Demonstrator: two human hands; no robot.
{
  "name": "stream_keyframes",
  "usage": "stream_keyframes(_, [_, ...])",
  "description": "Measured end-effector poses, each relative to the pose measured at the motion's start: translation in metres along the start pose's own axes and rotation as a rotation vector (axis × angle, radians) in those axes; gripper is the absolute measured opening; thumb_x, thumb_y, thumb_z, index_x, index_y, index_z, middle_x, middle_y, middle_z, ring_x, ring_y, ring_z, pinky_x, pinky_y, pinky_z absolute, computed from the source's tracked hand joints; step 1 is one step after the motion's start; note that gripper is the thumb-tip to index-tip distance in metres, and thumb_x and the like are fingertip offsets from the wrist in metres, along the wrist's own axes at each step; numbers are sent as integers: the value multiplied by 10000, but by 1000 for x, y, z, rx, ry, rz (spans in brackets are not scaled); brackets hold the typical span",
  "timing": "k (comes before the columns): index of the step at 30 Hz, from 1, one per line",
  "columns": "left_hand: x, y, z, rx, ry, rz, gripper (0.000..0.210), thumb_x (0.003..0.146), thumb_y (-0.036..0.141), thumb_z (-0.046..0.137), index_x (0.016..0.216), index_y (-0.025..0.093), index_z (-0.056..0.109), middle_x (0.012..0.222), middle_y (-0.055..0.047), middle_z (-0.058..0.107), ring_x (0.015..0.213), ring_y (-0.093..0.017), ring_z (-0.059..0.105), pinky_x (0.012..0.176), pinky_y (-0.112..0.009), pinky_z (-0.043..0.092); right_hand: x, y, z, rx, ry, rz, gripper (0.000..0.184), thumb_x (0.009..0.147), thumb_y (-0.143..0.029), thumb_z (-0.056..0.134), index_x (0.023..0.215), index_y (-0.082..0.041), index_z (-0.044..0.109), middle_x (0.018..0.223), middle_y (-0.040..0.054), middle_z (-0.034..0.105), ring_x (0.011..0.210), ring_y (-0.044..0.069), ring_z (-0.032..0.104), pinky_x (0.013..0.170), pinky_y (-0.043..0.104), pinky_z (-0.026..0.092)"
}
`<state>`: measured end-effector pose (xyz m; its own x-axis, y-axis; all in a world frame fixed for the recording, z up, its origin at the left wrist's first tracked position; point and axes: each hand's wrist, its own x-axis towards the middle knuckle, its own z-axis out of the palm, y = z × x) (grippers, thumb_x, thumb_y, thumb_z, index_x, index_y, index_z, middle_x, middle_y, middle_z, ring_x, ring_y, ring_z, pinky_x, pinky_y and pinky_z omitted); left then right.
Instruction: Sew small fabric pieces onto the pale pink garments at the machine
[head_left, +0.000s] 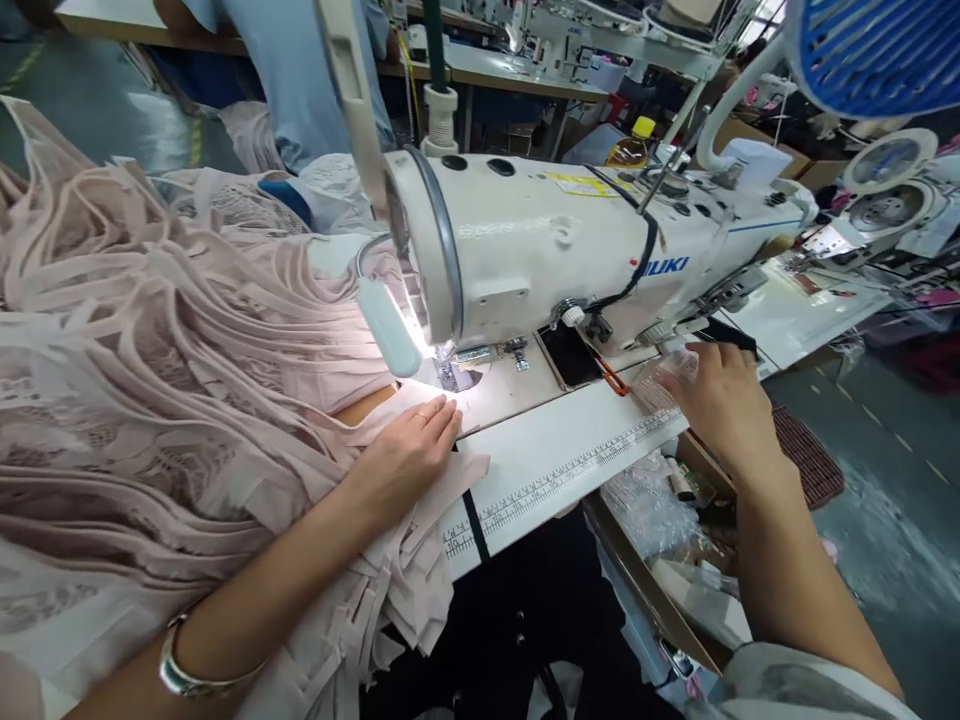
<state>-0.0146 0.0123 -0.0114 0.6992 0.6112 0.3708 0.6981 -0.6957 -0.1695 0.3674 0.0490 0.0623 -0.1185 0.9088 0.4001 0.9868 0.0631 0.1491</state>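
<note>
My left hand [416,440] lies flat, fingers stretched out, on a pale pink fabric piece [382,415] at the front of the sewing machine [517,240]. Its fingertips are just short of the lit presser foot [450,372]. At the right end of the machine bed, my right hand [724,405] is closed, with thumb and fingertips on a bundle of thin clear plastic strips [652,385]. The curled fingers partly hide what they pinch. Many pink lace-and-fabric pieces [172,330] are heaped left of the machine, and some hang over the table's front edge.
A phone [570,357] and orange-handled tool [613,378] lie under the machine arm. A ruler strip [562,480] runs along the table edge. Below right stands an open cardboard box [645,600] of plastic bags. A blue fan [877,50] and a person in blue [277,70] are beyond.
</note>
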Motion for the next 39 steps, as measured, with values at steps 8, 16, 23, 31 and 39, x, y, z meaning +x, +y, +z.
stream_keyframes(8, [-2,-2,2,-62,3,-161,382,932,-20,407,1192,63,673,1225,-223,710,1178,-320,682,932,-453,606,0,8,-5,169,26,115,289,955,-359,500,871,-194,722,958,173,742,932,323,681,800,438,495])
stream_keyframes(16, [10,21,-12,75,-241,-60,455,906,-67,425,1324,-48,605,1357,-260,644,1264,-319,648,1069,-407,545,-1,-66,-3,592,65,84,247,929,-365,510,1008,-206,682,823,96,711,691,238,645,622,371,486])
stream_keyframes(23, [9,25,-14,108,-264,-161,440,917,-79,426,1316,-36,608,1348,-258,650,1259,-307,651,1028,-394,546,9,-120,19,1072,-477,-249,374,1000,-426,464,1212,-226,698,1094,78,766,941,225,717,790,356,561])
stream_keyframes(31, [12,14,-14,29,-276,-244,349,973,-24,390,1196,28,654,1243,-192,702,1192,-262,663,1025,-369,511,20,-159,38,505,-312,-641,270,968,-263,562,712,-205,626,818,80,684,857,238,613,789,347,454])
stream_keyframes(39, [10,14,-15,-43,-274,-283,382,984,1,374,1295,23,595,1333,-193,663,1279,-264,615,1075,-381,501,34,-174,39,507,-467,-614,132,954,-227,508,837,-209,567,866,59,647,780,203,574,704,307,393])
